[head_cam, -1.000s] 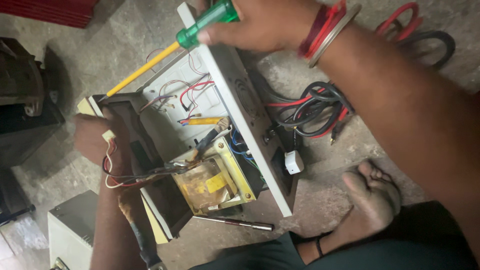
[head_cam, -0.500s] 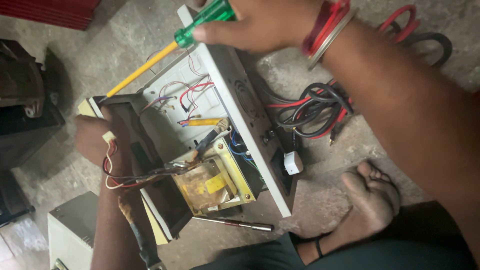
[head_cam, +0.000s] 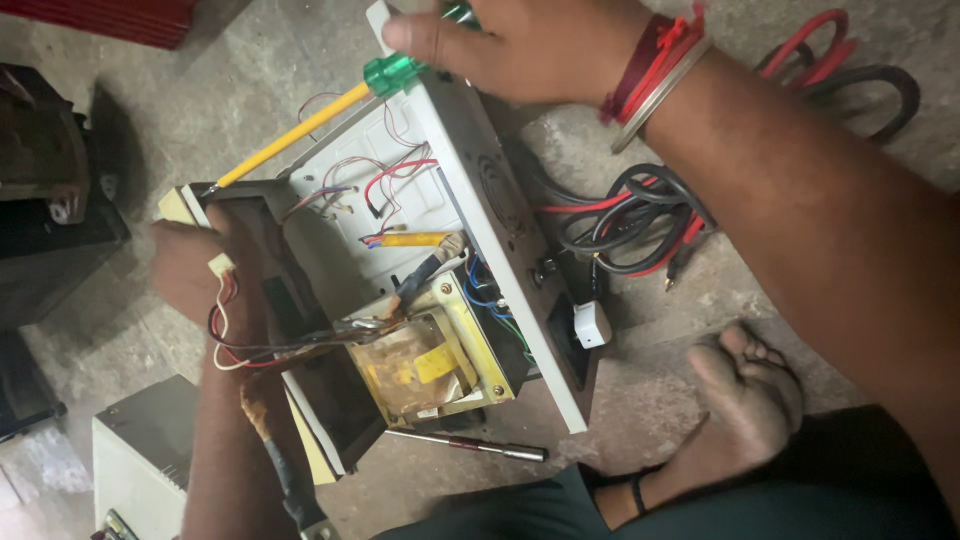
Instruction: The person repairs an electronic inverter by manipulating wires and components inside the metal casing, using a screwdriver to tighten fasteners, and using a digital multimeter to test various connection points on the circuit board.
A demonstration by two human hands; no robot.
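- Screwdriver [head_cam: 330, 122], green-handled with a yellow shaft, sits clamped in your right hand [head_cam: 530, 45].
- Your left hand [head_cam: 200, 270] grips the open white casing's [head_cam: 480, 200] left edge.

Dim, soft, even light from above; the concrete floor [head_cam: 200, 130] reads grey with faint shadows beside the open white casing [head_cam: 520, 260]. No glare. The right hand [head_cam: 530, 45] at the top edge is slightly motion-blurred; dark corners at left lose detail.

Glossy green plastic screwdriver handle [head_cam: 395, 72], matt white metal casing [head_cam: 500, 230], rough concrete floor [head_cam: 180, 120].
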